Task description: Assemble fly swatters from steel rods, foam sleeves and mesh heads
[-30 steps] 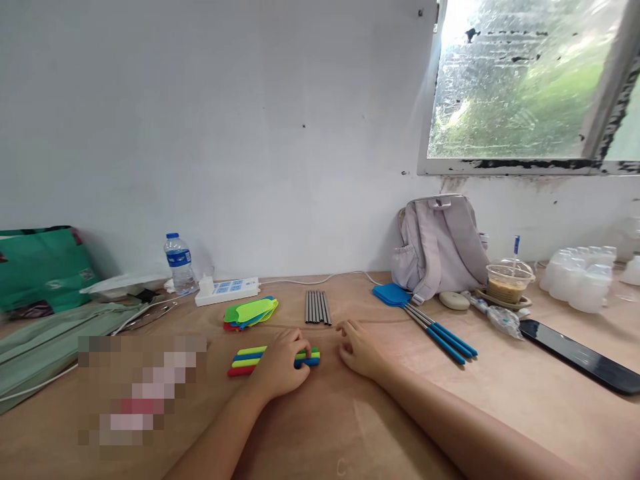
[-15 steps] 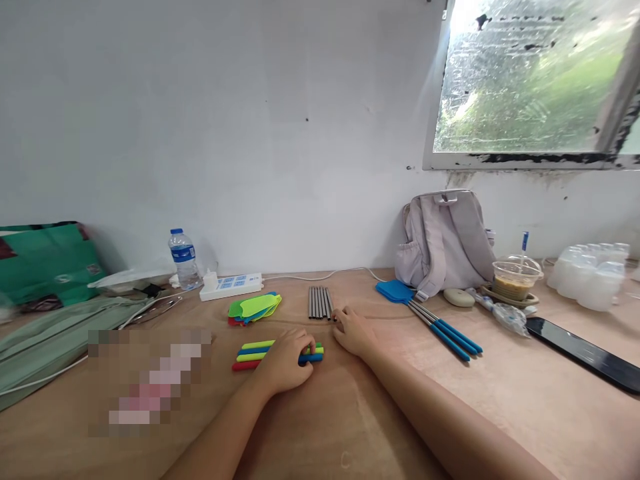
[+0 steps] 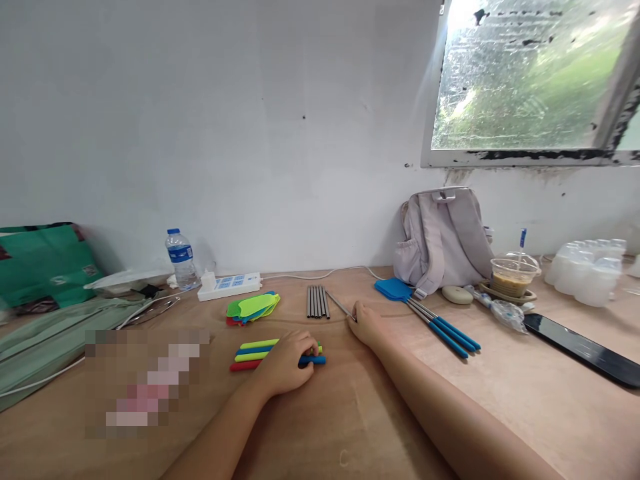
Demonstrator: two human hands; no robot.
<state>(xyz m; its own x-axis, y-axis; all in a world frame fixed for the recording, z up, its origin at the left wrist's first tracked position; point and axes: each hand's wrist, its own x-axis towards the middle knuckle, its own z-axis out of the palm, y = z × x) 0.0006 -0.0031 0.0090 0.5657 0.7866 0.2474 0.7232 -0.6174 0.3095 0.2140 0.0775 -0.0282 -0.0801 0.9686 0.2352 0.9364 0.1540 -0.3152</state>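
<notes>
Two bare hands are at work in the middle of the brown worktop [image 3: 345,427]. The right hand [image 3: 367,325] pinches the near end of a thin, grey metal rod [image 3: 340,303] between curled fingers; it slants away to the far left, its far end just beside a row of matching grey metal rods [image 3: 318,303]. Nearer and to the left, the left hand [image 3: 290,360] lies over a group of red, yellow, green and blue tubular handles [image 3: 249,357], fingers bent down around their right ends; I cannot tell whether they grip one. Beyond that hand, a stack of green, yellow, blue and red mesh paddles [image 3: 253,307] lies flat. To the right, blue-headed swatters with metal shafts and blue handles [image 3: 447,333] rest near a pale grey-pink fabric backpack [image 3: 443,240].
</notes>
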